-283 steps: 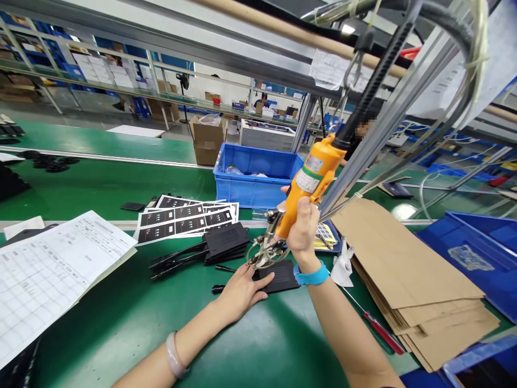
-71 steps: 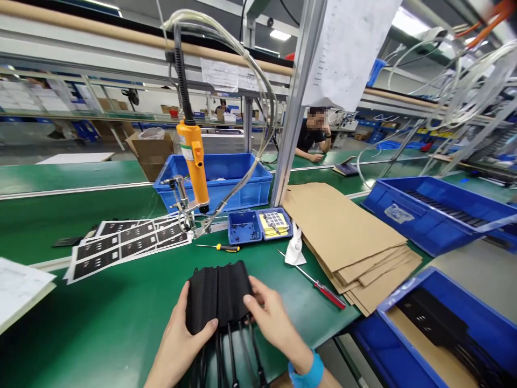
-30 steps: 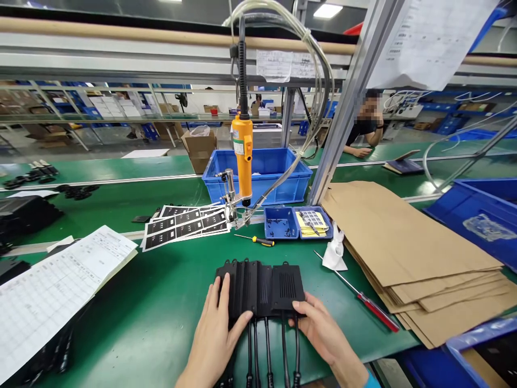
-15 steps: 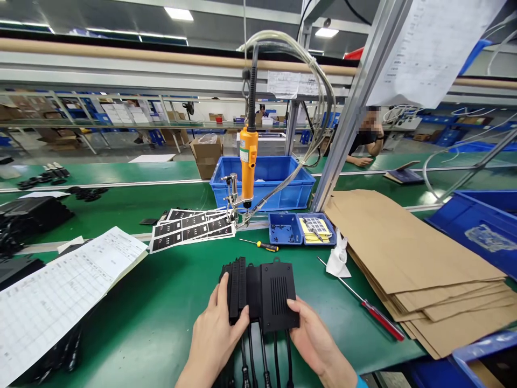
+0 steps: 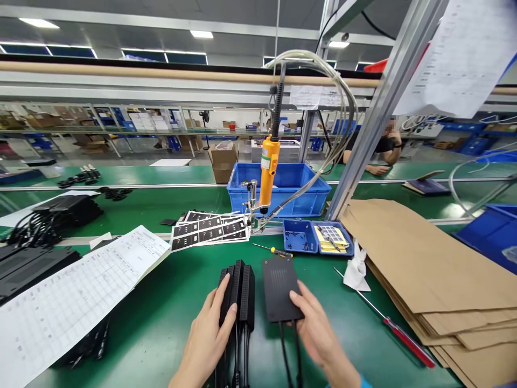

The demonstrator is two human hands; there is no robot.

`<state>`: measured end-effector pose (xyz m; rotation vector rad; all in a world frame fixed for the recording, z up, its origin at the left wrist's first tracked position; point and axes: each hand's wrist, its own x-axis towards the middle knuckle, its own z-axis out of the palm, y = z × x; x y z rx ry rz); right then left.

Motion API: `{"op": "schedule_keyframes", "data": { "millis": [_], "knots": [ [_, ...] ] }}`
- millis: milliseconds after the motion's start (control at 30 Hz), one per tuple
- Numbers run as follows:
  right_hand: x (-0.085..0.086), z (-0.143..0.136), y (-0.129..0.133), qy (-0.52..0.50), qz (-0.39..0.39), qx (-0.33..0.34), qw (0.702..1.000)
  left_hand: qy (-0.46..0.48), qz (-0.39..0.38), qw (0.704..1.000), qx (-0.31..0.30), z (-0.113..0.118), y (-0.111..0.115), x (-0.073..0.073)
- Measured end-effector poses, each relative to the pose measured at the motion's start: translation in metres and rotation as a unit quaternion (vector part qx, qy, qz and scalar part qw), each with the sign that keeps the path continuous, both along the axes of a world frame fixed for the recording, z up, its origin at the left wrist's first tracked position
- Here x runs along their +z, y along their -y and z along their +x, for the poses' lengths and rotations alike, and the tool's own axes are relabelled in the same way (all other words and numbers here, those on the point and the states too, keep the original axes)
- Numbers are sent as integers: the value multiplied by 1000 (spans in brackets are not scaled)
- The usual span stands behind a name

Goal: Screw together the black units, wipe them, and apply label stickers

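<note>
Several black boxes (image 5: 247,296) stand on edge side by side on the green table, their cables trailing toward me. My left hand (image 5: 210,328) is wrapped round the left side of this row, thumb on top. To the right, my right hand (image 5: 317,323) grips one flat black box (image 5: 280,288) by its right edge, the thumb on its face. That box has vent slots, and two cables hang from its near end. A gap of green table separates it from the row.
An orange electric screwdriver (image 5: 267,172) hangs ahead, before a blue bin (image 5: 283,202). A small blue tray (image 5: 299,247), yellow screwdriver (image 5: 280,252), red screwdriver (image 5: 407,342) and brown cardboard sheets (image 5: 428,258) lie around. Printed paper (image 5: 100,285) is left; a person's hand (image 5: 377,170) rests beyond.
The flat box in my right hand has come away rightward from the others, opening a gap. My left hand stays on the row, whose boxes now sit closer together. The view has shifted left.
</note>
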<state>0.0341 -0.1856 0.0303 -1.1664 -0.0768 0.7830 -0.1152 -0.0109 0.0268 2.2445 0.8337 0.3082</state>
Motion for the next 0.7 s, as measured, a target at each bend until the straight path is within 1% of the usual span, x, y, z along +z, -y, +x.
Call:
{"op": "schedule_keyframes", "data": {
  "millis": [33,67,133,200,267,333,367,433,467,567,633,700],
  "knots": [
    [1,10,6,75,-38,0,996,-10,-3,1000,2,-1,-1,1],
    [2,19,11,154,-80,11,985,-14,-5,1000,7,-1,-1,1],
    [3,27,20,281,-171,51,943,-3,-15,1000,10,-1,-3,2],
    [3,24,21,335,-242,91,906,37,-33,999,4,-2,-7,1],
    [6,15,15,357,-271,143,882,81,-64,995,-1,-3,-13,-1],
    [12,7,3,399,-271,194,854,120,-119,986,9,-7,-20,-4],
    [15,6,-5,430,-262,219,836,136,-154,979,15,-9,-23,-5],
    [20,10,-24,501,-224,268,792,156,-209,965,31,-15,-31,-6],
    [21,14,-34,532,-200,292,769,161,-222,961,38,-18,-35,-7],
    [16,26,-65,594,-150,356,706,158,-219,961,62,-33,-54,-9],
    [10,29,-78,622,-153,373,671,146,-188,967,91,-48,-73,-13],
    [6,30,-83,655,-169,373,635,113,-134,977,117,-65,-95,-18]
  ]
}}
